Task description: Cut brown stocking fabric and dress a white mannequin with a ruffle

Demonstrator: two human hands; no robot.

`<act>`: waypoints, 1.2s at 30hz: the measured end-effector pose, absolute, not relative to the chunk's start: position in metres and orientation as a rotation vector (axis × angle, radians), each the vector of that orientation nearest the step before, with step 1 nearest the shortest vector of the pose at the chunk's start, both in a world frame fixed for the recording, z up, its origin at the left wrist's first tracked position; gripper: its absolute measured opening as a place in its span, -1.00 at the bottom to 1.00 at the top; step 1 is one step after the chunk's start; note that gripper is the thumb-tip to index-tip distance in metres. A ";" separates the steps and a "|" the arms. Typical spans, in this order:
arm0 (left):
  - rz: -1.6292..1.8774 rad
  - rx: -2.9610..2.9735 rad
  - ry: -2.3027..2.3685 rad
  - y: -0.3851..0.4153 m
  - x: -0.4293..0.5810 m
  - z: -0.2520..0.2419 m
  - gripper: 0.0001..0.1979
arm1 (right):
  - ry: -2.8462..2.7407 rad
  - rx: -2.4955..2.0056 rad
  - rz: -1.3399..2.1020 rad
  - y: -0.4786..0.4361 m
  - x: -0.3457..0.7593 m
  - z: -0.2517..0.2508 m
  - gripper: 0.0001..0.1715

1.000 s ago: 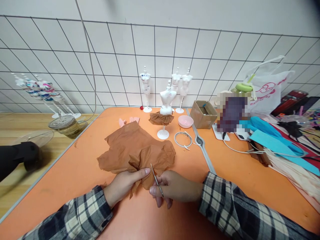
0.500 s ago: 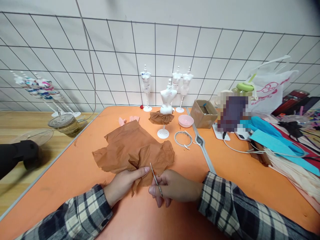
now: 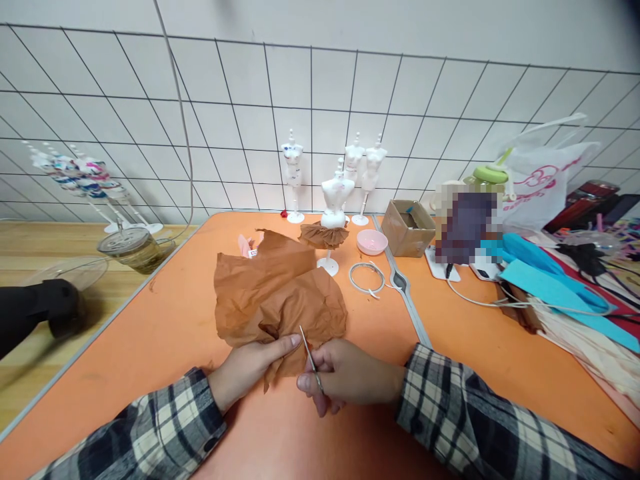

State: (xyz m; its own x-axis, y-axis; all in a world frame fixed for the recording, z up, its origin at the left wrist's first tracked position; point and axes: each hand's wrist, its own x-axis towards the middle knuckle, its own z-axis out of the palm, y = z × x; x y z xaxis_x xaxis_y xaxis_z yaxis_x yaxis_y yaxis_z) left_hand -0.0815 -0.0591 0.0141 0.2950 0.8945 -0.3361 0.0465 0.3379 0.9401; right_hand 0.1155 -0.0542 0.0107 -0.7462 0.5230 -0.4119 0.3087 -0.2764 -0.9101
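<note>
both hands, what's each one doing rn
Left hand: closed, pinching the brown fabric between thumb and fingers.
Right hand: closed around the scissors, blades at the fabric.

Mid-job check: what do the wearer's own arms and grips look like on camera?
The left sleeve and right sleeve match: long, woven-looking plaid in black, grey and cream checks, ending in cuffs at the wrists. The left grip and right grip are bare, with no gloves, rings or watch visible.
</note>
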 end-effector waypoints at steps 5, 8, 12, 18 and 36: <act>0.562 1.165 1.081 -0.059 -0.083 0.012 -0.59 | -1.803 -0.980 2.138 -0.055 0.116 0.012 -0.67; 0.579 1.145 1.124 -0.059 -0.083 0.012 -0.59 | -1.813 -1.040 2.109 -0.057 0.115 0.010 -0.70; 0.595 1.123 1.074 -0.059 -0.084 0.011 -0.61 | -1.828 -1.020 2.074 -0.058 0.115 0.008 -0.66; 0.608 1.141 1.082 -0.060 -0.086 0.009 -0.66 | -1.863 -1.029 2.010 -0.060 0.114 0.008 -0.66; 0.868 0.979 0.972 -0.052 -0.083 0.016 -0.66 | -1.857 -1.053 2.028 -0.063 0.109 -0.006 -0.72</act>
